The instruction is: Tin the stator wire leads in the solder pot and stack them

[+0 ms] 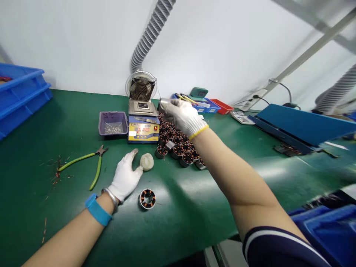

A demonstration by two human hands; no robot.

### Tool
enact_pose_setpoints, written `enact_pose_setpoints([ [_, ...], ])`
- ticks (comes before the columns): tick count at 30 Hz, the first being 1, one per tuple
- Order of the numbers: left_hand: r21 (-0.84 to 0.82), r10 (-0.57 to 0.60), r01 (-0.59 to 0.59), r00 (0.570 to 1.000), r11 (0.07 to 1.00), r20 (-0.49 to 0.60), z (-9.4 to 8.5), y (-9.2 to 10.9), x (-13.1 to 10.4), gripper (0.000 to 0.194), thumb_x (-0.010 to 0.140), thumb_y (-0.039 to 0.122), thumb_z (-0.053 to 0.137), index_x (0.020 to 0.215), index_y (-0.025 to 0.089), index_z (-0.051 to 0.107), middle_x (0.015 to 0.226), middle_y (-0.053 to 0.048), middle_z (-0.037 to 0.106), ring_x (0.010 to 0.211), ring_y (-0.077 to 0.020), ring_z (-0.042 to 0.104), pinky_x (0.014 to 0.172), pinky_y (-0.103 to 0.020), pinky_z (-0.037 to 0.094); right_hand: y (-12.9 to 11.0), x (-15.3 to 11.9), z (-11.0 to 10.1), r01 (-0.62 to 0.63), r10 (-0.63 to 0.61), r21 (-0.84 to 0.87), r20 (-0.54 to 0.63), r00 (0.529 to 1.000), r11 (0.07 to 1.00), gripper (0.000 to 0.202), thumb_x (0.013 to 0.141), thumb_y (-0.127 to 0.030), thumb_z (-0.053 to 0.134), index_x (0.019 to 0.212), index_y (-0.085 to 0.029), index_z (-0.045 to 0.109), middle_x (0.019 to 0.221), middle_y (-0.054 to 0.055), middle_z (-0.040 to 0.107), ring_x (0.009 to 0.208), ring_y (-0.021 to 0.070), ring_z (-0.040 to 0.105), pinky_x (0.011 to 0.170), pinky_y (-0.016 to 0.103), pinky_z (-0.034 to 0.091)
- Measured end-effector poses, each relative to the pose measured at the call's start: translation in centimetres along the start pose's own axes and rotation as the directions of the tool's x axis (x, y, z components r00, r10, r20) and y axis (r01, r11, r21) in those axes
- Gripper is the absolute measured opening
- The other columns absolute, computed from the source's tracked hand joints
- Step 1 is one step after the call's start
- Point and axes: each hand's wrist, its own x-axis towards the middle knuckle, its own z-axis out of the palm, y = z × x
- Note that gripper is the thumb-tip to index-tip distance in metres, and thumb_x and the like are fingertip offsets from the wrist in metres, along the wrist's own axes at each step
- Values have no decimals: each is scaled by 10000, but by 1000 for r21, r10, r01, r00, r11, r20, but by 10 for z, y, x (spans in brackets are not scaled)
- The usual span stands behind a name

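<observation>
My left hand (126, 176), in a white glove, lies low over the table with thumb and fingers apart. Its thumb tip reaches the edge of a pale round block (147, 162); whether they touch I cannot tell. Just in front of my body stands a wound motor stator (147, 199) with copper coils in a silver ring. My right hand (180, 113), also gloved, is closed around a silver-sided stator (164, 104). It is raised beside the solder pot (143, 128), above a cluster of stators (178, 141). My fingers partly cover the held one.
Left of the pot sits a purple tray (113, 124) holding small metal bits. Green-handled cutters (96, 157) lie open near wire scraps. A ribbed duct (151, 35) hangs behind. Blue crates (22, 96) stand left; a blue panel (303, 124) stands right.
</observation>
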Motion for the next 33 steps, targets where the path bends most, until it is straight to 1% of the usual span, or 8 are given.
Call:
enact_pose_setpoints([
  [5,-59,-51,51,999,997,-1,0,-3,0,556,793,245,611,1341,158,574,1398,-160,619,1300,-310,584,1150,-510,425,78,-135,8,-228,121,424,264,957,877,516,583,-257,786,1053,-207,579,945,47,748,798,211,734,712,357,614],
  [7,-93,-75,75,997,993,2,0,-3,0,560,784,248,622,1336,165,578,1393,-154,624,1289,-306,593,1152,-508,423,98,-177,16,-246,128,336,337,933,909,555,569,-226,778,1088,-214,580,1091,87,740,907,243,742,789,407,617],
  [10,-144,-99,100,995,985,13,-2,-1,0,561,782,252,632,1333,164,575,1383,-154,629,1282,-302,598,1153,-505,421,112,-210,21,12,-21,29,344,939,1000,563,577,-267,828,1106,-219,641,1390,139,598,1233,307,623,1014,487,528],
  [14,-187,-133,133,991,973,14,-2,-2,1,573,790,271,644,1344,155,555,1406,-169,607,1293,-299,588,1157,-504,412,118,-204,4,291,-244,-43,436,866,956,799,579,-488,875,1276,-204,610,1473,173,515,1361,353,506,1110,525,441],
  [17,-296,-182,173,983,939,-2,-4,-6,3,544,798,284,637,1322,160,560,1382,-170,622,1259,-283,612,1138,-485,435,118,-173,-6,391,-379,15,285,881,920,711,773,-465,726,1398,-209,503,1491,150,495,1382,289,491,1137,480,421],
  [22,-421,-259,172,953,890,-158,-17,-2,6,462,770,291,649,1212,164,607,1282,-153,670,1117,-264,679,1024,-449,533,117,-109,17,468,-404,-477,236,884,744,470,761,-294,710,1209,-156,670,1480,181,495,1404,380,404,1137,567,358],
  [27,-437,-290,127,899,891,-329,-44,30,-3,410,740,373,703,1090,170,637,1114,-114,714,900,-223,694,772,-347,591,111,-95,28,534,-486,-431,226,844,727,179,814,-281,692,948,-171,737,1345,139,613,1378,357,426,1136,569,354],
  [33,-588,-240,290,957,755,163,-62,77,-18,857,569,431,909,1309,185,554,1242,-137,675,752,-166,672,657,-290,560,51,-121,25,823,-783,-21,295,548,568,207,744,-235,753,945,-212,711,1358,98,600,1380,335,440,1149,559,373],
])
